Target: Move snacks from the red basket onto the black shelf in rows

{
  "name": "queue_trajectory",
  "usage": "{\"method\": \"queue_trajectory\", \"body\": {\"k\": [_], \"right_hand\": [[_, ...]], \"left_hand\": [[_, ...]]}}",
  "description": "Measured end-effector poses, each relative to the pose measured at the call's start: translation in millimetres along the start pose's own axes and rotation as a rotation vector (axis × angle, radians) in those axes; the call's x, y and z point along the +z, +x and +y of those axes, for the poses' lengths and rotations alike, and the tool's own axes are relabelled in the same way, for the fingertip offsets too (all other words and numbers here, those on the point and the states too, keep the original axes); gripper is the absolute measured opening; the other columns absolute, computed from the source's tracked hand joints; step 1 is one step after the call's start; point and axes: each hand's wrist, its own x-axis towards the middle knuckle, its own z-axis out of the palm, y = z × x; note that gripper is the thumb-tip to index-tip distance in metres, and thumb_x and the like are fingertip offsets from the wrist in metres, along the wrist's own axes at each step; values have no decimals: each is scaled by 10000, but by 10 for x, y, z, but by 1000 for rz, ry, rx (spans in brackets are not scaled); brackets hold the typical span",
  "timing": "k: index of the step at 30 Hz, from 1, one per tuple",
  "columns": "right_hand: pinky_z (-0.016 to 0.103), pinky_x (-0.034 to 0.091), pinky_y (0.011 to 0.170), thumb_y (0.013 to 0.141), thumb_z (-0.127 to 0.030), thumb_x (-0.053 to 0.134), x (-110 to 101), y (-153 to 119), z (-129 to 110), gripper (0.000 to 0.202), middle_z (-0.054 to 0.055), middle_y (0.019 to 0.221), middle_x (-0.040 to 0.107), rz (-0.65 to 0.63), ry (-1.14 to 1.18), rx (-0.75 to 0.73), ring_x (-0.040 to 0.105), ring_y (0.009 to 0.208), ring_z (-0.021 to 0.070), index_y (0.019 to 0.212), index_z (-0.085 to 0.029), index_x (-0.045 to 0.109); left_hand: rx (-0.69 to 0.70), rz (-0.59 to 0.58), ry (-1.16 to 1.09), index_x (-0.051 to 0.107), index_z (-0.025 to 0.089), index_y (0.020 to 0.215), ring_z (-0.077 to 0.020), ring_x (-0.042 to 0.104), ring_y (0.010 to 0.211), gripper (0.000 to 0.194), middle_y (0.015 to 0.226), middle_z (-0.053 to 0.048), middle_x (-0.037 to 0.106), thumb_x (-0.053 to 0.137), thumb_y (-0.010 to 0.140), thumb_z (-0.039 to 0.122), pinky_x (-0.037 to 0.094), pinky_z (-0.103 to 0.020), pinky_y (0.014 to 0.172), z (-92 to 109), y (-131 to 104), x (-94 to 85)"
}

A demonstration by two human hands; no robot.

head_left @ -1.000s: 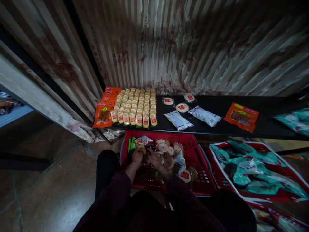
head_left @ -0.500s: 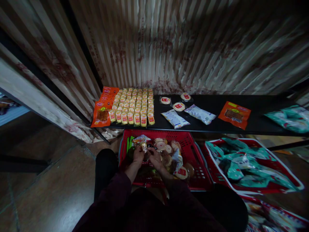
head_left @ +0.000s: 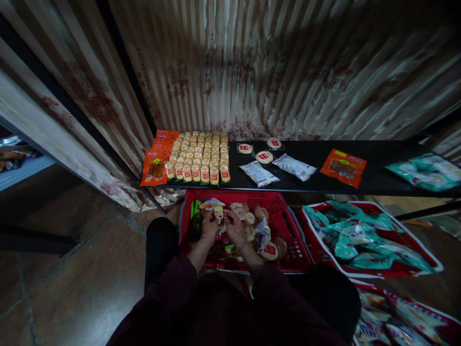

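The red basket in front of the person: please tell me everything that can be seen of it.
The red basket looks like plastic, with walls pierced by small holes. It sits low, just under the front edge of the black shelf, between the person's knees. It holds mixed wrapped snacks: round pale cakes, some with red labels, and a few green and white packets. The left hand and right hand are inside it, together holding a small yellow packet.

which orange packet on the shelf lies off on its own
The orange packet right of the white packets lies alone; the other orange packets overlap in a row at the black shelf's left end.
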Motion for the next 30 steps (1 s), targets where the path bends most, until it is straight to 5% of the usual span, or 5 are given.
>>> {"method": "queue_trajectory", "body": {"k": [15,21,30], "right_hand": [[405,389,1017,781,-386,458,58,-121,-143,395,33,1060,702,-4,-141,57,595,1057,223,1080,-241,672],[383,410,991,767,-532,529,55,-125,-153,451,63,1089,699,-6,-2,140,602,1062,237,1056,-222,683],[372,494,876,657,-541,646,107,-101,19,518,73,961,731,94,304,260,644,979,237,1032,-186,687]], "left_hand": [[89,-15,18,589,161,1207,-147,609,1011,432,1128,-73,660,506,790,86,456,-278,927,-14,-157,-32],[128,-24,46,648,165,1137,-141,591,1082,420,1181,-60,652,478,773,41,419,-267,998,-12,-156,-20],[141,-45,77,673,190,1093,-146,581,1111,420,1174,-41,660,464,770,19,424,-286,1005,14,-167,24]]}}
